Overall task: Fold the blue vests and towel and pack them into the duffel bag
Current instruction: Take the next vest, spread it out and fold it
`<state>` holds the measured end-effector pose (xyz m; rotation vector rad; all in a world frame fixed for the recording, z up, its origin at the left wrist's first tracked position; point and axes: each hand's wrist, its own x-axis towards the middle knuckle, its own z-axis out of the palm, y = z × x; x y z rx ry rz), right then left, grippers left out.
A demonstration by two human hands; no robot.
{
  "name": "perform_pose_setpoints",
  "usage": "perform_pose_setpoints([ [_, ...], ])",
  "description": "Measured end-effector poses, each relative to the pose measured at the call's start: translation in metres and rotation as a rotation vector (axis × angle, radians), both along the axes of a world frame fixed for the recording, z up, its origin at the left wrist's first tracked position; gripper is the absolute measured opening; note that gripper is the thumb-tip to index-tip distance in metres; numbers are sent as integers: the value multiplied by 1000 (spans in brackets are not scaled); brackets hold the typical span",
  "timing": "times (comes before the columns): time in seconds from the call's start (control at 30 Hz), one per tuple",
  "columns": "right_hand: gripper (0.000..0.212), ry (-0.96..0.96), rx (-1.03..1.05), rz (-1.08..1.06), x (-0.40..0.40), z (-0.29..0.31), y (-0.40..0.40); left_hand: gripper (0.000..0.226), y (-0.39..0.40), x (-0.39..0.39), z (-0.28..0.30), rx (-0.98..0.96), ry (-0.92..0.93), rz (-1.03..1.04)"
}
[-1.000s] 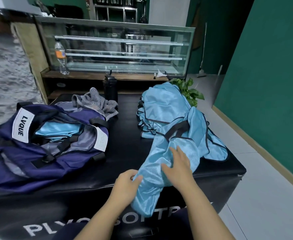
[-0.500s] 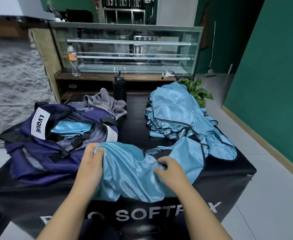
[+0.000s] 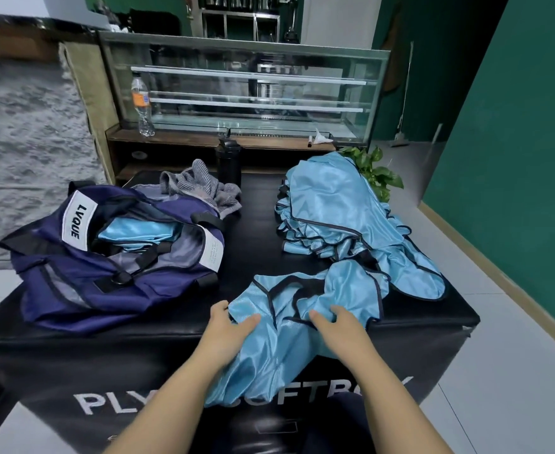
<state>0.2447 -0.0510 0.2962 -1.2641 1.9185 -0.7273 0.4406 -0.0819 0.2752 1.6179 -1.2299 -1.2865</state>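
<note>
At the left side of the black padded box point(image 3: 259, 231), the navy duffel bag point(image 3: 112, 257) lies open, its white label reading LVQUE facing up near the far left corner. Folded blue vests point(image 3: 138, 229) already sit inside it, under a black strap that crosses the opening. Just behind the bag, toward the far edge, a grey striped towel point(image 3: 200, 188) lies crumpled, and a black bottle point(image 3: 228, 160) stands at the far edge just beside it. On the wooden ledge beyond, a clear water bottle point(image 3: 142, 106) with an orange label stands upright in front of the glass display case point(image 3: 246, 90).

At the near edge, around the middle, the left hand point(image 3: 228, 335) grips the left side of a loose blue vest point(image 3: 289, 335): its thumb lies over the cloth and its fingers go underneath. This vest is spread on the box top with its lower part hanging over the front face, covering some of the white lettering there. Its dark-trimmed neck opening faces up. To the right, the right hand point(image 3: 338, 329) rests on the same vest with fingers curled into the folds, bunching the fabric.

Farther right, a pile of blue vests point(image 3: 341, 217) takes up the far right part of the box top, reaching the right edge and touching the vest in hand. A green plant point(image 3: 379, 173) shows behind the pile at the far right corner.
</note>
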Motion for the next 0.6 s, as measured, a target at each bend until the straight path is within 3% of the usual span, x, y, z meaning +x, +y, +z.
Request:
perform_pose_setpoints([
  [0.07,66,-54,11,-9,-1,-1,-1,73,-7,-3,-3,15,-93,-58],
  [0.17,66,-141,30,-2,2,-5,-4,21,-6,-8,-1,-53,-154,-150],
  [0.2,66,-161,41,15,4,-3,-3,13,-3,-9,-1,-89,-137,-171],
  [0.33,81,-193,66,89,8,1,-2,14,11,-11,17,-332,-99,-119],
  [0.4,92,-312,50,122,14,7,-1,18,17,-10,35,-442,-42,-136],
  [0.47,87,-572,35,160,22,17,0,26,19,-9,45,-548,-43,-217],
  [0.53,67,-801,-19,153,29,28,2,22,24,-11,51,-629,-98,-327],
  [0.6,34,-811,-102,135,34,41,6,12,30,-14,54,-681,-212,-467],
])
